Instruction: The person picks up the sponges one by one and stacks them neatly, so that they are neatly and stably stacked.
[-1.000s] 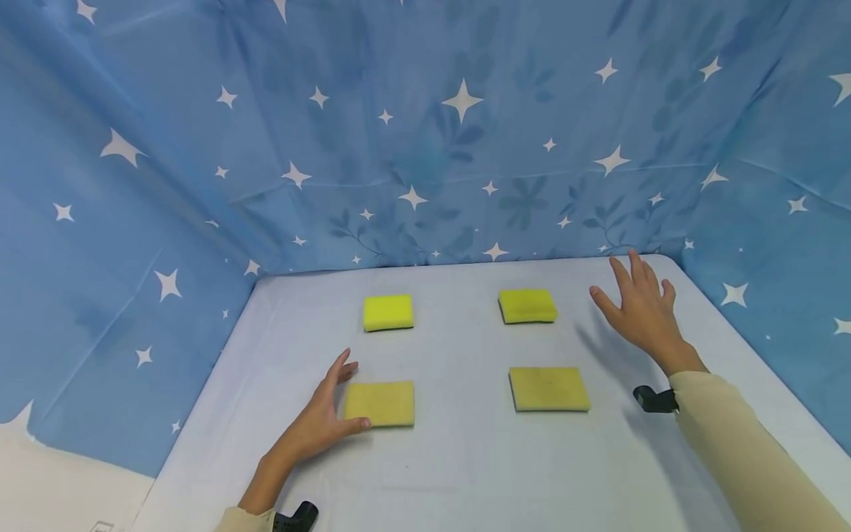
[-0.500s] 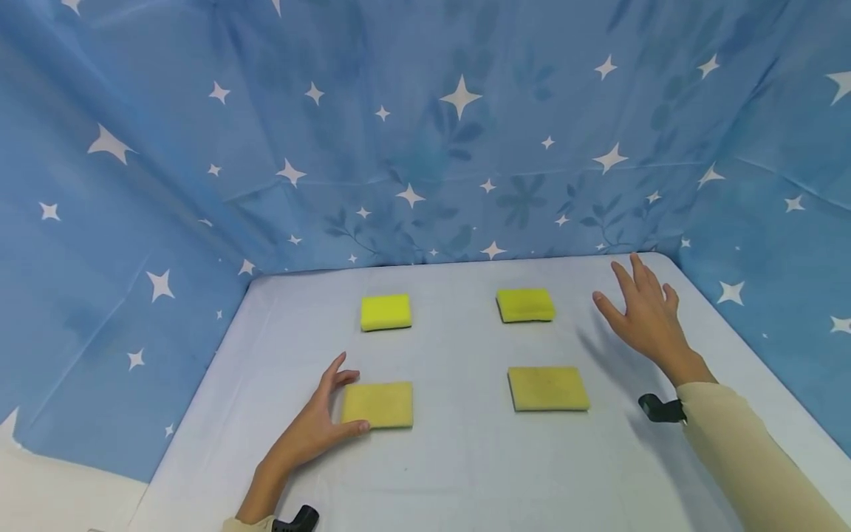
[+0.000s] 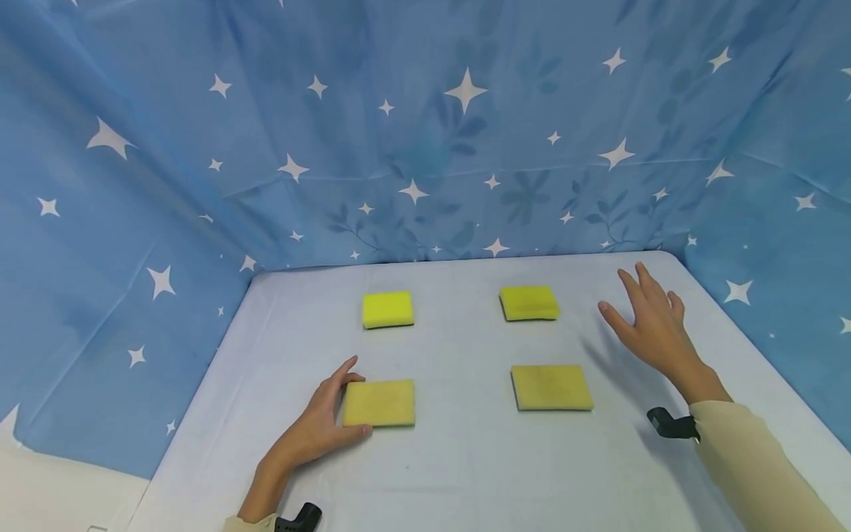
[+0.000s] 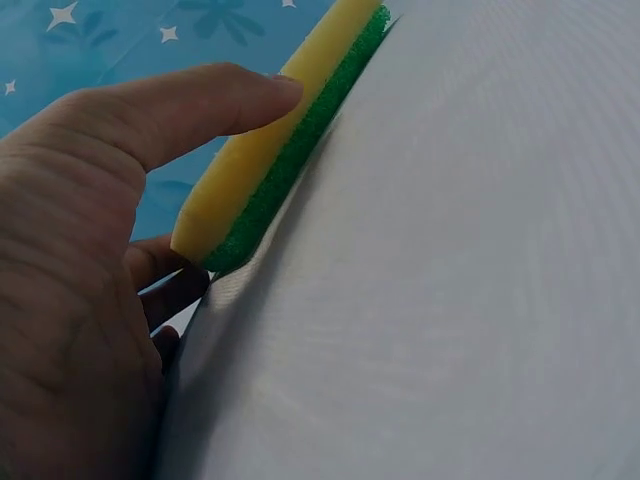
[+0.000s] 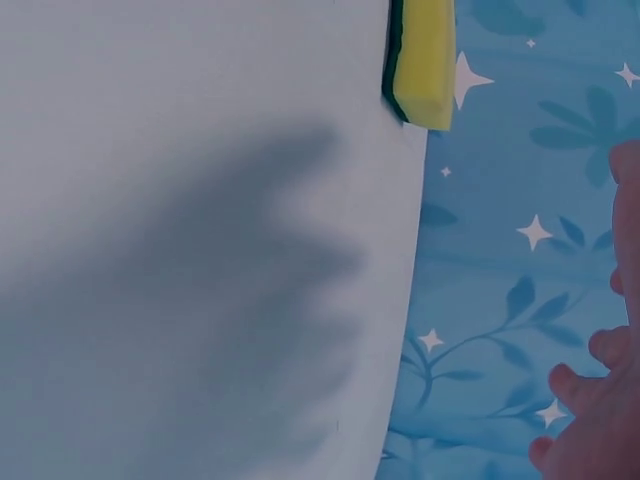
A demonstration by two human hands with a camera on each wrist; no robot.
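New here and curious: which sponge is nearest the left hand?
The near-left sponge: the left hand curves around its left end, while the other three sponges lie farther off.

You have four sponges on the table (image 3: 459, 465): the far left sponge (image 3: 388, 309), far right sponge (image 3: 529, 303), near left sponge (image 3: 379, 403) and near right sponge (image 3: 552, 388). Your left hand (image 3: 318, 428) is around the near left sponge's left end, thumb at its near edge, fingers by its far left corner. Your right hand (image 3: 654, 336) is above the table, right of the far right sponge. The curtain (image 3: 425, 148) stands behind the table and along both sides.
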